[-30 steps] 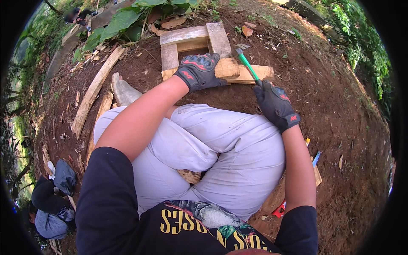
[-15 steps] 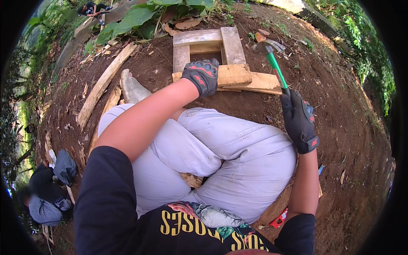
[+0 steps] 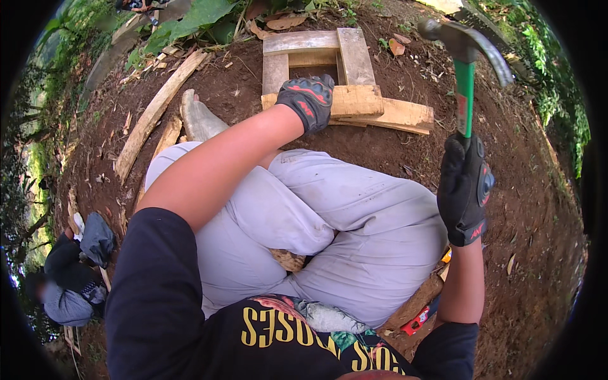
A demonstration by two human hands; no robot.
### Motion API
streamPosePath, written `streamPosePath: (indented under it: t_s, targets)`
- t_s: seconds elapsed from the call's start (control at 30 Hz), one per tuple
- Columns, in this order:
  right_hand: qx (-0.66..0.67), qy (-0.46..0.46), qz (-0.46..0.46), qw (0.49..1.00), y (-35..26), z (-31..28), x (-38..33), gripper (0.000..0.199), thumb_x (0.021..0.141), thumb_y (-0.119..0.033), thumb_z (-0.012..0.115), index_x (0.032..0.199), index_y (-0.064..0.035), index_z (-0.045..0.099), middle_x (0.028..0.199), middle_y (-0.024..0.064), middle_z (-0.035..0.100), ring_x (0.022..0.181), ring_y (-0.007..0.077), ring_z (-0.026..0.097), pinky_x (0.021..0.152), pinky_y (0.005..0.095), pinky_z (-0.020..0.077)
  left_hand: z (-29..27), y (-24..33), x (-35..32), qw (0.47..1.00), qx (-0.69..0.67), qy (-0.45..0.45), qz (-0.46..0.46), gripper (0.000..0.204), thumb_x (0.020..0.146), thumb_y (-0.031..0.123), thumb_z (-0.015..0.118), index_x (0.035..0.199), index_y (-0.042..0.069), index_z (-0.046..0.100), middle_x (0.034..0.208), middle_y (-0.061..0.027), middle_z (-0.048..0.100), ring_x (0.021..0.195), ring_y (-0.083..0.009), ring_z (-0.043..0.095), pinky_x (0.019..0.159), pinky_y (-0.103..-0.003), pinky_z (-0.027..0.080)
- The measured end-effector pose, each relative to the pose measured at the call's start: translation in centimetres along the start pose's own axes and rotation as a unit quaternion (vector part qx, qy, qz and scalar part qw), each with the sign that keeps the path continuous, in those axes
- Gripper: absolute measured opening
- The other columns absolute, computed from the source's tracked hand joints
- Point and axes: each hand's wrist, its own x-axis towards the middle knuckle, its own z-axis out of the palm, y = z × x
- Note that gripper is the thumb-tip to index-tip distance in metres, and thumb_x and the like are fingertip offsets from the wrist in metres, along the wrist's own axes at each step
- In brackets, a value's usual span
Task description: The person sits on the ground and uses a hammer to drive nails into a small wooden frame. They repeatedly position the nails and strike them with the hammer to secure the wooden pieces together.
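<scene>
My right hand (image 3: 464, 190), in a black glove, is wrapped round the handle of a claw hammer (image 3: 465, 95) with a green shaft and metal head. The hammer is raised, its head up and clear of the wood. My left hand (image 3: 306, 103), also gloved, is closed over a pale wooden board (image 3: 356, 100), its fingertips hidden. That board lies across the near side of a rectangular wooden frame (image 3: 301, 42) built from flat pieces. Under the board's right part, another plank (image 3: 405, 114) sticks out to the right.
Long rough timber (image 3: 155, 117) lies on the brown soil to the left. Beside my right thigh is a red tool (image 3: 417, 321), partly hidden. Large green leaves (image 3: 196, 24) grow beyond the frame. Another person (image 3: 69, 278) is at the left edge, with someone else at the top left.
My right hand has lifted the hammer up and to the right, away from the planks. The left hand keeps its place on the board; the view has shifted slightly.
</scene>
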Motion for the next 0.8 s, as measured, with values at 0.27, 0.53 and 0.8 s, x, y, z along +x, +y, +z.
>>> streamPosePath:
  t_s: [0.27, 0.53, 0.8]
  targets:
    - [0.044, 0.019, -0.013, 0.999, -3.1, -2.0, 0.4, 0.028, 0.112, -0.027, 0.052, 0.117, -0.0061, 0.070, 0.091, 0.0208, 0.068, 0.079, 0.0423, 0.069, 0.069, 0.0518, 0.0522, 0.4, -0.4, -0.1, 1.000, 0.007, 0.030, 0.006, 0.038, 0.088, 0.018, 0.068, 0.121, 0.000, 0.060, 0.108, -0.0242, 0.077, 0.101, -0.0420, 0.076, 0.088, -0.052, 0.061]
    - [-0.016, -0.001, 0.016, 1.000, 0.2, 1.4, 0.9, 0.030, 0.114, -0.029, 0.050, 0.107, -0.0048, 0.067, 0.097, 0.0228, 0.068, 0.080, 0.0413, 0.067, 0.069, 0.0504, 0.0509, -0.1, -0.4, 0.8, 0.999, 0.008, 0.039, -0.005, 0.039, 0.086, 0.017, 0.069, 0.121, 0.001, 0.061, 0.110, -0.0236, 0.077, 0.102, -0.0407, 0.077, 0.086, -0.051, 0.061]
    - [-0.105, -0.085, -0.029, 0.990, 3.0, 4.9, -0.5, 0.031, 0.114, -0.032, 0.051, 0.103, -0.0066, 0.065, 0.078, 0.0184, 0.064, 0.069, 0.0403, 0.066, 0.064, 0.0534, 0.0506, 0.4, 0.8, 1.0, 1.000, 0.009, 0.016, 0.001, 0.042, 0.087, 0.019, 0.071, 0.124, 0.001, 0.062, 0.114, -0.0235, 0.076, 0.106, -0.0405, 0.076, 0.087, -0.050, 0.061]
